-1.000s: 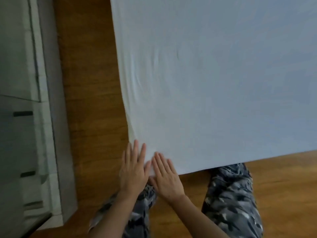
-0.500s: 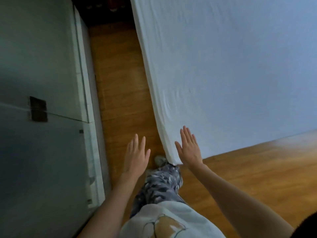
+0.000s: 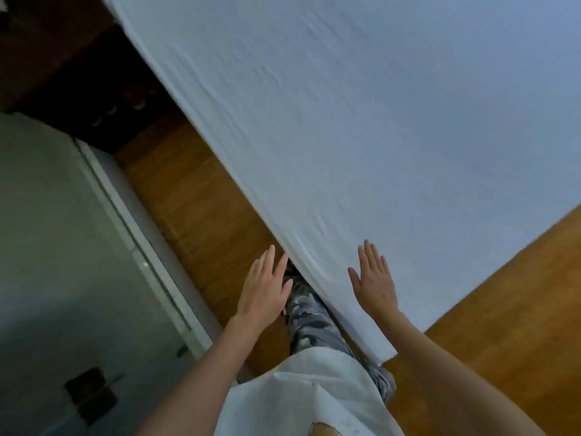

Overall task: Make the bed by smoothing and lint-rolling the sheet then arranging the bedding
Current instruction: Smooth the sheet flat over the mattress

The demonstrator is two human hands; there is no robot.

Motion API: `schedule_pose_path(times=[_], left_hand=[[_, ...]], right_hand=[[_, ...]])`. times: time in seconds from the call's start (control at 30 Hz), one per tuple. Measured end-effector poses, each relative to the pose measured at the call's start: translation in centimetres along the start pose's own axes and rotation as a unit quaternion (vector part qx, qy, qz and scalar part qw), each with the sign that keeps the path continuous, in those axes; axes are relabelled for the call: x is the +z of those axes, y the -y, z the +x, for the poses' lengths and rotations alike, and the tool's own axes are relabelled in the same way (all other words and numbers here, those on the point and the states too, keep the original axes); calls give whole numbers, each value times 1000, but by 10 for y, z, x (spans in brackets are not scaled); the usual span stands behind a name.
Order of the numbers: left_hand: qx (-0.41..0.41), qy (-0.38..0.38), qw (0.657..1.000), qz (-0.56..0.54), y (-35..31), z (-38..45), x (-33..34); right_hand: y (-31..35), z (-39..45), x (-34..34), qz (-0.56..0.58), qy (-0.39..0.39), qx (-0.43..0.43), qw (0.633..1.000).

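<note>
A pale white sheet [image 3: 377, 121] covers the bed and fills the upper right of the head view, with faint wrinkles along its left edge and near the close corner. My right hand [image 3: 374, 281] is flat, fingers straight and together, over the sheet close to that corner. Whether it touches the sheet I cannot tell. My left hand [image 3: 265, 287] is flat too, fingers straight, held in the air over the floor gap just left of the sheet's edge. Neither hand holds anything.
A strip of wooden floor [image 3: 201, 199] runs between the bed and a glass partition [image 3: 63, 247] with a white frame on the left. More floor [image 3: 503, 309] lies right of the bed corner. My camouflage-trousered leg [image 3: 308, 319] stands against the bed side. Dark furniture [image 3: 78, 73] sits far left.
Both hands left the sheet corner where they pressed side by side and spread apart. The view swung from facing the bed's end to looking along its left side.
</note>
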State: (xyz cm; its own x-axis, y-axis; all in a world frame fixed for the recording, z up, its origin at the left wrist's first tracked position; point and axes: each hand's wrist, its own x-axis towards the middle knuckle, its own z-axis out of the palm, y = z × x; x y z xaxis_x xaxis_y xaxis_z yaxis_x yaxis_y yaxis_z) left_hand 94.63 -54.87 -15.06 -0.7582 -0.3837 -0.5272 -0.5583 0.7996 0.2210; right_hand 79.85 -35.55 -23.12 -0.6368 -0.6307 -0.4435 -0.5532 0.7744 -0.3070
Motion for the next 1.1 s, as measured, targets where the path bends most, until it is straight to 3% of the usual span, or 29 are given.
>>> schedule_pose_path(times=[0.2, 0.37, 0.43, 0.57, 0.7, 0.77, 0.83, 0.9, 1.0, 1.1], left_hand=[[139, 59, 980, 126, 58, 139, -56], [230, 30, 950, 209, 82, 276, -64], [266, 26, 941, 209, 79, 328, -60], [395, -33, 890, 225, 60, 425, -38], [476, -49, 858, 188, 43, 489, -1], [541, -33, 822, 178, 68, 502, 21], [623, -3, 757, 198, 110, 497, 32], [689, 34, 690, 218, 159, 491, 30], [751, 99, 604, 246, 222, 483, 16], [772, 143, 559, 267, 268, 494, -22]], right_hand=[[38, 79, 3, 62, -21, 108, 992], [29, 164, 17, 59, -63, 128, 988], [12, 200, 25, 67, -103, 159, 980], [-23, 268, 28, 33, -212, 183, 960], [-27, 306, 60, 10, -232, 209, 950], [11, 303, 106, 14, -226, 239, 944], [66, 283, 150, 17, -211, 249, 945], [133, 269, 179, -1, -178, 199, 964], [216, 260, 194, -4, -118, 167, 979], [252, 284, 174, 44, -116, 208, 970]])
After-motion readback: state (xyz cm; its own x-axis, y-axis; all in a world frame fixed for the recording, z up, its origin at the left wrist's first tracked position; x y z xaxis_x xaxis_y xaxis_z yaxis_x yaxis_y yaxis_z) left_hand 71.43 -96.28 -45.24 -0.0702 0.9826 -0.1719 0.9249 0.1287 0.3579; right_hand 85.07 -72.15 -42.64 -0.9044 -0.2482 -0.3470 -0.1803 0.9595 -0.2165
